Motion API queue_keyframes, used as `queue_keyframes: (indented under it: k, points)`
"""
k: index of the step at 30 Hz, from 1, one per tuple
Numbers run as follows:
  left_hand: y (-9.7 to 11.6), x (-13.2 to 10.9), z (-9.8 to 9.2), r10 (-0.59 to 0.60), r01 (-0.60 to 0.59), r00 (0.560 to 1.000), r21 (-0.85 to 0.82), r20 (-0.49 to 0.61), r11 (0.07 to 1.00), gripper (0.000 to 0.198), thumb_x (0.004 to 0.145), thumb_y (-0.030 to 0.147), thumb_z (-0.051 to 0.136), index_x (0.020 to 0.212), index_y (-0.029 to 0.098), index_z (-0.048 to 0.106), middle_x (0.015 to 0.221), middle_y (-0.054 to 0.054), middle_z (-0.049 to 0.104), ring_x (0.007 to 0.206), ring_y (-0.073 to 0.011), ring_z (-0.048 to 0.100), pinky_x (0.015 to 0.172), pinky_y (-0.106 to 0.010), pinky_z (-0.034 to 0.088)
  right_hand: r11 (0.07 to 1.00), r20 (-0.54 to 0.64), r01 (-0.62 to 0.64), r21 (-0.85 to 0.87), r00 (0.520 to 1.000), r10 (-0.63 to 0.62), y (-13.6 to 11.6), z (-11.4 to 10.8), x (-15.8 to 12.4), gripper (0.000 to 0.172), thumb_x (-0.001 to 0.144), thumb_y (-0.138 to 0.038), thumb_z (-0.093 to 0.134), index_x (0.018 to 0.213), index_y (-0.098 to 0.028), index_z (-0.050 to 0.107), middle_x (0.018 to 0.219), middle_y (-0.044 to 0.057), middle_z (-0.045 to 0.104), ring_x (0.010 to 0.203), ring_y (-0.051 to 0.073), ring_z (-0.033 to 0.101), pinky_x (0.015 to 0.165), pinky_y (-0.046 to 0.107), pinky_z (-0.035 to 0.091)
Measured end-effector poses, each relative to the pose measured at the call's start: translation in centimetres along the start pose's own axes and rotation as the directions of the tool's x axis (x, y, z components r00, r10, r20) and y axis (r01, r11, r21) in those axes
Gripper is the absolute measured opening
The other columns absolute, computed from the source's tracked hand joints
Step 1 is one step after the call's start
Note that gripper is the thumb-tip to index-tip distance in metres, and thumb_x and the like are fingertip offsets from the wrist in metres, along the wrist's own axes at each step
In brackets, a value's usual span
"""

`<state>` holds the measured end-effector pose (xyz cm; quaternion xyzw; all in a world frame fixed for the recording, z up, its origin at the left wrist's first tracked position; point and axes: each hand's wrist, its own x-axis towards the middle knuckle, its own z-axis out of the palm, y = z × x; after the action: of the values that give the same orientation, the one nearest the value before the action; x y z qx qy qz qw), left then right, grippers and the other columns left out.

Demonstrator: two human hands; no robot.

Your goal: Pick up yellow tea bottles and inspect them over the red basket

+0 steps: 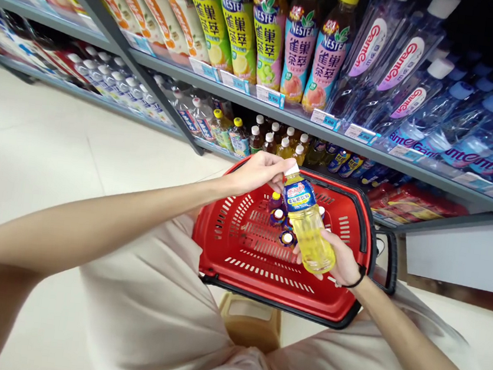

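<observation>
The left hand [254,174] pinches the neck of a plastic drink bottle [308,227] while the right hand [339,258] cups its lower end, above a red basket [344,187] of small bottles [277,216]; full and smooth, it likely feels fairly heavy, stiff and slippery, safest held around the body.

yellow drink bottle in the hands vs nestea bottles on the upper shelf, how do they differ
The yellow drink bottle tilts between the left hand and right hand; the Nestea bottles stand upright on the shelf. The yellow drink bottle has a blue label, the Nestea bottles yellow-green or pink ones. Both are plastic.
</observation>
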<state>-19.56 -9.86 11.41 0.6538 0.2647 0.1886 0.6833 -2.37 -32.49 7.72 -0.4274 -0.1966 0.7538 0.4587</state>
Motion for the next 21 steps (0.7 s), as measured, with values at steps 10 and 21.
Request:
queue_keyframes:
  k: [10, 21]
  points:
    - [0.5, -0.1, 0.7, -0.061, 0.06, 0.998, 0.039, 0.023, 0.997, 0.051, 0.101, 0.057, 0.06, 0.072, 0.015, 0.062, 0.049, 0.002, 0.053, 0.045, -0.0101, 0.056, 0.05, -0.022, 0.046, 0.975, 0.215, -0.188, 0.119, 0.964, 0.16, -0.7, -1.2, -0.8, 0.077, 0.092, -0.073, 0.044, 0.124, -0.006, 0.066, 0.075, 0.015, 0.074, 0.052, 0.022, 0.067, 0.028, 0.02, 0.04]
    - [-0.1, 1.1, 0.0, -0.059, 0.06, 0.996, 0.011, -0.059, 0.998, 0.049, 0.101, 0.034, 0.055, 0.056, 0.019, 0.043, 0.045, 0.005, 0.038, 0.042, -0.0104, 0.052, 0.048, -0.022, 0.041, 0.999, 0.18, -0.029, 0.039, 0.983, 0.021, -1.9, -0.7, -1.3, 0.063, 0.089, -0.057, 0.045, 0.119, -0.008, 0.071, 0.092, 0.019, 0.075, 0.068, 0.028, 0.069, 0.036, 0.028, 0.047]
